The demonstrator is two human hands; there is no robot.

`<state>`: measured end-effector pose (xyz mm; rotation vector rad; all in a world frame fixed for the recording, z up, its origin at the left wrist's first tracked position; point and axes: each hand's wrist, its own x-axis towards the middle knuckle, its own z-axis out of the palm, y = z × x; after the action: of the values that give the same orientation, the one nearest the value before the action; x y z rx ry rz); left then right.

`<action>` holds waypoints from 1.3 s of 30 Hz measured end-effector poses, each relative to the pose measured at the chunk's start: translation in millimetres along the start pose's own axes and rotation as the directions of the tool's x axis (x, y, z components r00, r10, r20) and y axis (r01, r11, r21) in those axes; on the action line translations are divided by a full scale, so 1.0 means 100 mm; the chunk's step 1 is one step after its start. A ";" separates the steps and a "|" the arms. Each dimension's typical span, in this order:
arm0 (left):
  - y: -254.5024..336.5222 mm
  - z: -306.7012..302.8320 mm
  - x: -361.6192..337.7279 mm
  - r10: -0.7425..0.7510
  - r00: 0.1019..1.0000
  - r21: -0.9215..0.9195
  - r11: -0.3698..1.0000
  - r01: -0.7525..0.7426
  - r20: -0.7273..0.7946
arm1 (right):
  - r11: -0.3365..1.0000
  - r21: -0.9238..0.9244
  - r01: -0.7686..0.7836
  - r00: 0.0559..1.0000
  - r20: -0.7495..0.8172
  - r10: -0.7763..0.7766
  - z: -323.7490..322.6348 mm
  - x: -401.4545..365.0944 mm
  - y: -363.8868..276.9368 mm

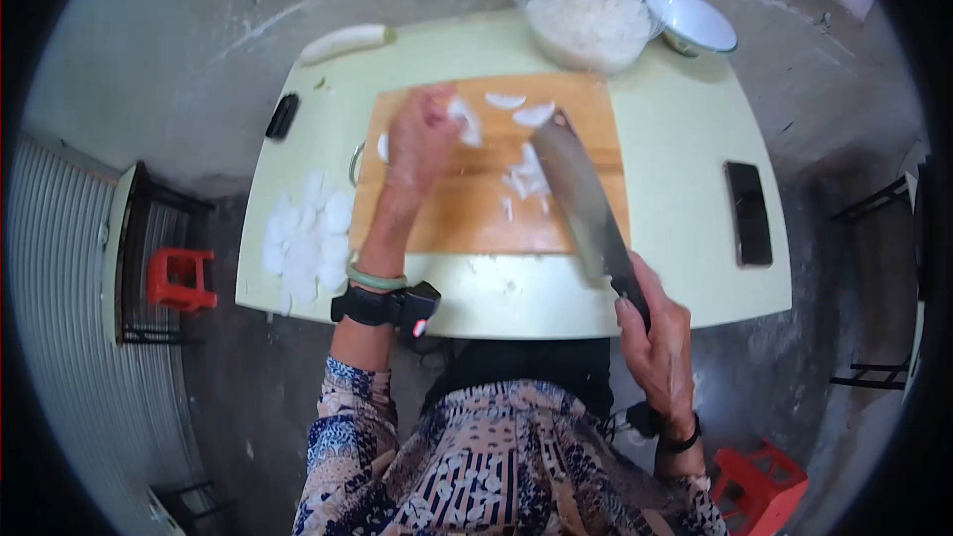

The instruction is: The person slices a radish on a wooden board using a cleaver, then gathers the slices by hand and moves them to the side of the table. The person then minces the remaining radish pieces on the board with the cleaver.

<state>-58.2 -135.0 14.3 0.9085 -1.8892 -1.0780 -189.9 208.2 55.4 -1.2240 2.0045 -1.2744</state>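
My right hand (659,342) is wrapped round the black handle of a kitchen knife (579,194), its broad blade lying over the right part of a wooden cutting board (447,223). Above the board's left side, my left hand (422,139) is closed and somewhat blurred. It pinches white radish slices (464,122), which stick out to its right. Thin radish strips (526,175) lie beside the blade. A few round slices (505,99) rest near the board's far edge.
A pile of white slices (308,248) sits on the table's left side. A whole white radish (344,43) lies at the back left. A bowl of shreds (590,23) and an enamel bowl (692,22) stand at the back right. A phone (748,213) lies on the right.
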 end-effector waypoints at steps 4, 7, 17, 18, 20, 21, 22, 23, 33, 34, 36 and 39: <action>0.43 -0.54 -0.39 -0.084 0.969 -0.135 0.989 0.053 -0.234 | 0.997 0.043 0.059 0.959 0.274 -0.068 0.24 0.13 -0.25; 0.40 -0.75 -0.66 -0.093 0.919 -0.226 0.974 0.005 -0.383 | 0.993 0.055 0.108 0.921 0.371 -0.121 0.60 0.33 -0.27; -0.01 -0.29 -1.14 -0.289 0.952 -0.284 0.925 0.251 -0.101 | 0.959 -0.275 0.060 0.997 0.072 -0.042 0.26 0.49 -0.08; -0.02 -0.20 -1.15 -0.292 0.951 -0.294 0.922 0.251 -0.102 | 0.956 -0.285 0.062 0.996 0.074 -0.042 0.25 0.49 -0.09; -0.02 -0.05 -1.17 -0.367 0.927 -0.270 0.887 0.375 0.079 | 0.970 -0.241 0.036 0.996 0.085 -0.016 0.26 0.47 -0.09; 0.01 -0.02 -1.18 -0.292 0.955 -0.239 0.925 0.295 0.050 | 0.971 -0.214 0.107 0.993 0.078 -0.092 0.29 0.45 -0.09; 0.03 -0.02 -1.18 -0.294 0.954 -0.245 0.923 0.298 0.053 | 0.970 -0.221 0.104 0.993 0.079 -0.088 0.30 0.42 -0.10; 0.06 -0.04 -1.18 -0.315 0.944 -0.166 0.930 0.328 0.097 | 0.973 -0.213 0.088 0.994 0.087 -0.070 0.31 0.39 -0.13; 0.19 -0.04 -1.25 -0.146 0.977 0.308 0.947 0.092 0.154 | 0.938 -0.297 0.177 0.976 0.175 -0.129 0.42 0.30 -0.37; 0.21 -0.04 -1.26 -0.149 0.977 0.306 0.947 0.096 0.153 | 0.932 -0.296 0.211 0.974 0.150 -0.173 0.43 0.29 -0.39; 0.25 -0.06 -1.28 -0.176 0.965 0.330 0.938 0.105 0.192 | 0.924 -0.293 0.248 0.967 0.132 -0.217 0.47 0.28 -0.41; 0.24 -0.06 -1.30 -0.152 0.972 0.389 0.919 0.071 0.181 | 0.913 -0.303 0.272 0.961 0.139 -0.240 0.54 0.32 -0.34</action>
<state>1.6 -17.1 3.4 1.1708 -2.2966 -0.9140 -150.6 149.7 62.9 -1.7180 2.0858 -0.9982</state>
